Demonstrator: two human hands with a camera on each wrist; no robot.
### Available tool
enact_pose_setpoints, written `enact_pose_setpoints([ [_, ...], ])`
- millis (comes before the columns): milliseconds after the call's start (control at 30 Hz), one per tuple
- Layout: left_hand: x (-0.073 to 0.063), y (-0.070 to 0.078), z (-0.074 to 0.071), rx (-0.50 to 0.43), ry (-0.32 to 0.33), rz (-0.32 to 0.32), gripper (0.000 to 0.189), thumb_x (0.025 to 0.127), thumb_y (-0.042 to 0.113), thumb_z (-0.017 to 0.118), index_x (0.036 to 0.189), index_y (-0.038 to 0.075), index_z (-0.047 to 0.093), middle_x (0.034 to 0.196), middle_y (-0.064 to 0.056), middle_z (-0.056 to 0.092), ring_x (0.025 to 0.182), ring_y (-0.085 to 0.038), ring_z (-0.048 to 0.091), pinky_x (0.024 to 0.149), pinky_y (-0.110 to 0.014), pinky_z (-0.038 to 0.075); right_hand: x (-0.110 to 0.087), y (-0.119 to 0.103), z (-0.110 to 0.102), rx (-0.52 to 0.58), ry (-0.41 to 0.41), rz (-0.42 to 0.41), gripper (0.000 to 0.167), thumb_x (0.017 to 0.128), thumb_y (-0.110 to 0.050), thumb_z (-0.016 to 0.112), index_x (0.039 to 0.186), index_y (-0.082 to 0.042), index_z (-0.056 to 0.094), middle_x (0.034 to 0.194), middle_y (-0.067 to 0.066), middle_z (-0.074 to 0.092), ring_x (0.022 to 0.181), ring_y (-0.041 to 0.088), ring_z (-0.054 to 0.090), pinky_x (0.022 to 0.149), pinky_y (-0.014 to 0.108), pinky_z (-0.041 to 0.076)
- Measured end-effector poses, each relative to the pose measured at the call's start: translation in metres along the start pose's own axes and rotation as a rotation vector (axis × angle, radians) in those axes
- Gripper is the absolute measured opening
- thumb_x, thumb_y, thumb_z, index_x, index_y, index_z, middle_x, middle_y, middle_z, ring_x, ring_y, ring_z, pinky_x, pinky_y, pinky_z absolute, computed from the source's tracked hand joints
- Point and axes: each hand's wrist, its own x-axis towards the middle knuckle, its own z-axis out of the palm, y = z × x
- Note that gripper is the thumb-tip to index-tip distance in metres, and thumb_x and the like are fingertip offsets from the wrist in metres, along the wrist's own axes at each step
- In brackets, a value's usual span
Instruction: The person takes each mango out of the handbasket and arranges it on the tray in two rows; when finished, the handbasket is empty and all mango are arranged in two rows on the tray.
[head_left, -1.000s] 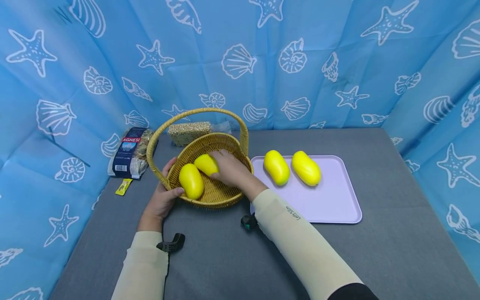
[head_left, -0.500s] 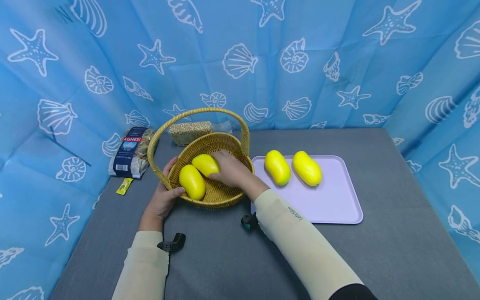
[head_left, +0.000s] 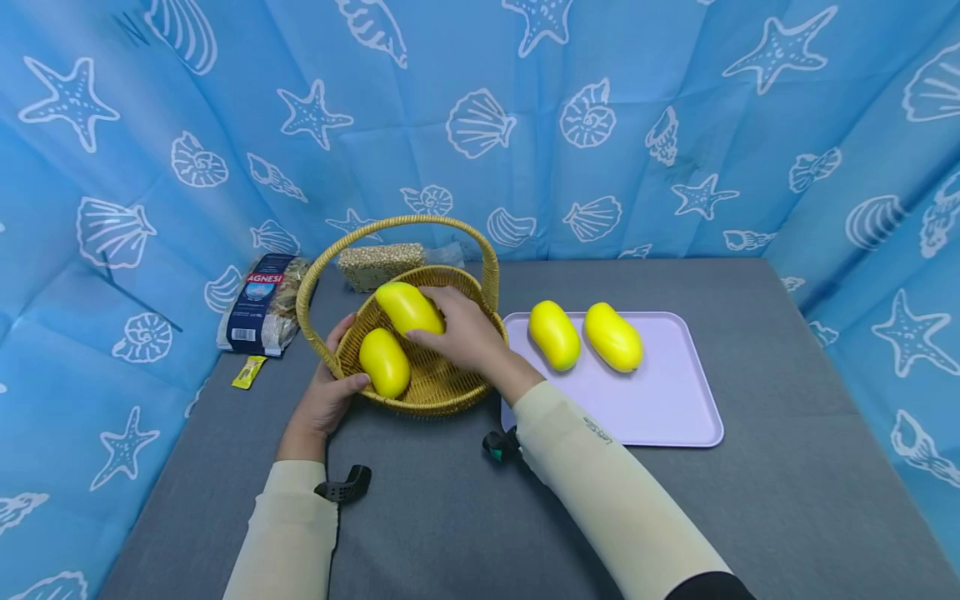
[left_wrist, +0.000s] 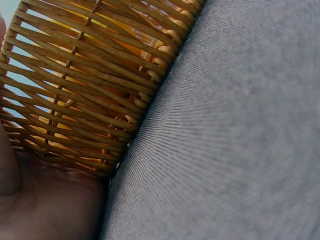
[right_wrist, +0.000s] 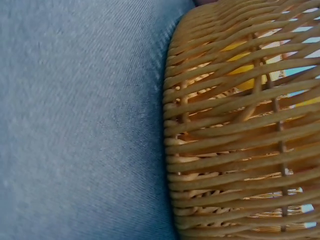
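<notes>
A wicker basket with a tall arched handle stands on the grey cloth. My left hand grips its left side, thumb over the rim and fingers behind the wall. Inside the basket, my right hand holds a yellow mango between thumb and fingers, raised above the basket floor. A second mango lies inside at the left, close to my left thumb. In the left wrist view the palm lies against the woven wall. The right wrist view shows mostly the basket's outer weave.
Two more mangoes, one at the left and one at the right, lie on a lilac tray right of the basket. Behind the basket sits a bag of grains. An Agnesi bag and a small yellow packet are at left.
My right hand has lifted its mango up from the basket floor, slightly toward the back. The left hand keeps its grip on the basket, and the other mangoes stay put.
</notes>
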Motion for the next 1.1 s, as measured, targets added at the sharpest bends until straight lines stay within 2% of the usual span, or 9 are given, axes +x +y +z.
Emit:
enact_pose_setpoints([
  [367, -0.001, 0.001, 0.001, 0.007, 0.000, 0.001, 0.096, 0.096, -0.006, 0.071, 0.174, 0.023, 0.024, 0.176, -0.014, 0.025, 0.152, -0.028, 0.034, 0.117, -0.032, 0.036, -0.024, -0.006, -0.012, 0.094, 0.096, -0.061, 0.077, 0.100, -0.048, 0.080, 0.162, -0.013, 0.052, 0.149, 0.004, 0.059, 0.122, 0.019, 0.060, 0.097, 0.042, 0.053],
  [767, -0.001, 0.002, 0.001, -0.007, -0.010, 0.006, 0.096, 0.096, -0.007, 0.070, 0.175, 0.021, 0.022, 0.177, -0.013, 0.023, 0.155, -0.029, 0.031, 0.118, -0.032, 0.034, -0.063, -0.013, -0.027, 0.236, 0.147, -0.111, 0.073, 0.098, -0.033, 0.085, 0.160, -0.012, 0.053, 0.143, 0.004, 0.059, 0.122, 0.018, 0.061, 0.098, 0.035, 0.056],
  [933, -0.001, 0.003, 0.001, -0.002, -0.007, 0.006, 0.096, 0.096, -0.006, 0.071, 0.174, 0.021, 0.023, 0.177, -0.012, 0.024, 0.156, -0.028, 0.030, 0.120, -0.032, 0.032, -0.082, -0.011, -0.032, 0.240, 0.166, -0.107, 0.073, 0.098, -0.034, 0.086, 0.159, -0.013, 0.054, 0.142, 0.003, 0.059, 0.120, 0.017, 0.061, 0.096, 0.035, 0.057],
  [1100, -0.001, 0.003, 0.002, -0.001, -0.008, 0.018, 0.096, 0.096, -0.005, 0.072, 0.174, 0.020, 0.023, 0.177, -0.012, 0.024, 0.157, -0.029, 0.028, 0.122, -0.033, 0.028, -0.100, -0.007, -0.036, 0.253, 0.177, -0.123, 0.073, 0.096, -0.028, 0.088, 0.158, -0.010, 0.054, 0.142, 0.006, 0.060, 0.118, 0.020, 0.062, 0.094, 0.037, 0.059],
])
